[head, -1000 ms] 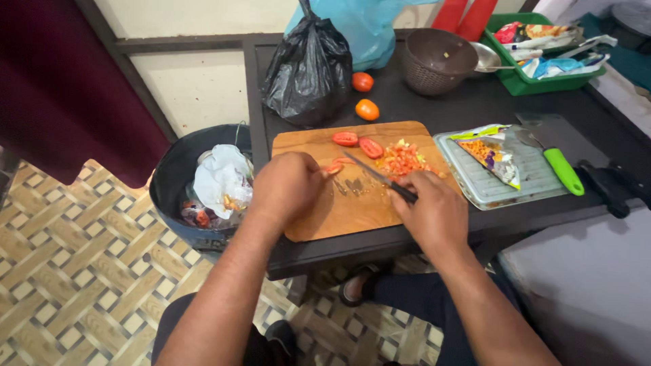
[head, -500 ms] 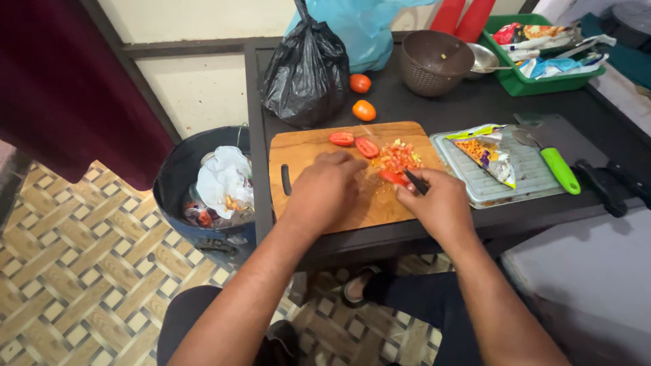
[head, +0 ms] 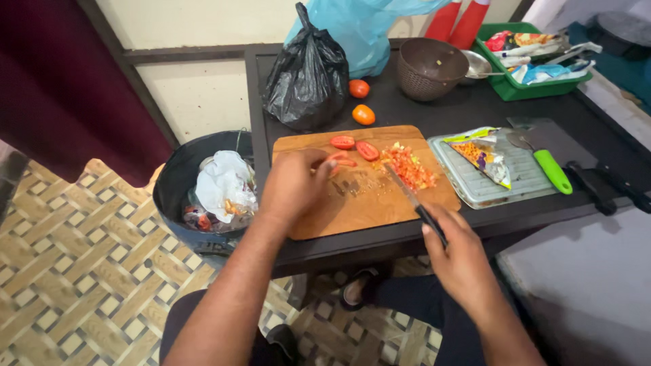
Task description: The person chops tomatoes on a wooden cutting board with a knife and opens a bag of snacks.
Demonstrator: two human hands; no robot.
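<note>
Partly behind left hand (head: 293,186) fingers (head: 317,163): tomato piece (head: 342,161).

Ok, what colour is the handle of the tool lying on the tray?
Bright green handle, clearest in the head view.

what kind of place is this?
Likely a home kitchen corner: a wooden cutting board with chopped tomato on a dark table, a knife in the right hand, a bin beside it.

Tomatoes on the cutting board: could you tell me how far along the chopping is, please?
Done: a pile of diced tomato. In hand: the left hand holds a tomato piece, and the right hand grips the knife. Left: two tomato halves on the cutting board, plus two whole tomatoes beyond it.
</note>
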